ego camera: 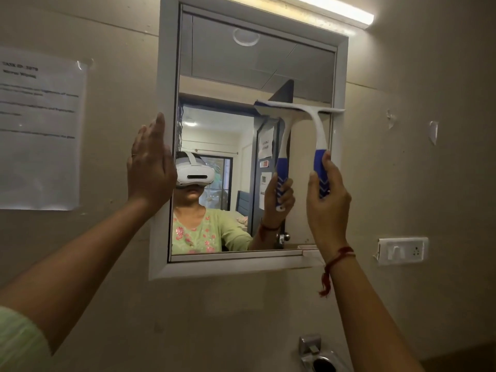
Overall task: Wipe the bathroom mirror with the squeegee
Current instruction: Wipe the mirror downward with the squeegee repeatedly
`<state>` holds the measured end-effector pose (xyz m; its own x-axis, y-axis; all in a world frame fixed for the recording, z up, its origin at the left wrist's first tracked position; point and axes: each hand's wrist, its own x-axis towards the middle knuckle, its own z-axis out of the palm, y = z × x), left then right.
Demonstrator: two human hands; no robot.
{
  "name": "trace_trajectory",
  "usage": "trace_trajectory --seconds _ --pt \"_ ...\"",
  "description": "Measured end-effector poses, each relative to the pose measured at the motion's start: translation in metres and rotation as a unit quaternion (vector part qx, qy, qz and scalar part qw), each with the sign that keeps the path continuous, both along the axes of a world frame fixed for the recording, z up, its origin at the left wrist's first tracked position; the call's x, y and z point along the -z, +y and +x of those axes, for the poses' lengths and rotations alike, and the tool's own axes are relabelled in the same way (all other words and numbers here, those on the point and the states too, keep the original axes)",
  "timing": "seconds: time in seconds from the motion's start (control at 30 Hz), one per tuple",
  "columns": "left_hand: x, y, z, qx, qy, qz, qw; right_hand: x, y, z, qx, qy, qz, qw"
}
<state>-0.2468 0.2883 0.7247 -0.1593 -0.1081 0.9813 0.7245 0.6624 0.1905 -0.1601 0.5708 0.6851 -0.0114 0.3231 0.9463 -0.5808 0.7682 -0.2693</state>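
The mirror (241,146) hangs between the two raised hands: the left hand (150,162) lies flat on its left frame edge, the right hand (327,194) before its right side. Above the right hand, the squeegee (308,114) blade meets the glass; a switch plate (402,251) sits right of that wrist, a paper notice (40,130) left of the left hand.

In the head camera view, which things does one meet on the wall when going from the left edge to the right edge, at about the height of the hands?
Paper sheet → left hand on the mirror frame → mirror → squeegee held by the right hand → switch plate.
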Motion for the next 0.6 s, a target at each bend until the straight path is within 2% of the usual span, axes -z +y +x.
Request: trace_trajectory --seconds 0.3,0.5,0.6 --pt "0.0 0.0 0.0 -0.005 -0.001 -0.006 1.0 0.087 -0.009 0.008 -0.036 -0.033 0.018 0.999" --pt "0.0 0.0 0.0 -0.003 0.001 -0.007 1.0 0.031 -0.013 0.009 -0.02 -0.02 0.01 1.0" --pt "0.0 0.0 0.0 -0.002 0.001 -0.007 1.0 0.028 -0.016 0.007 -0.026 -0.018 0.004 0.999"
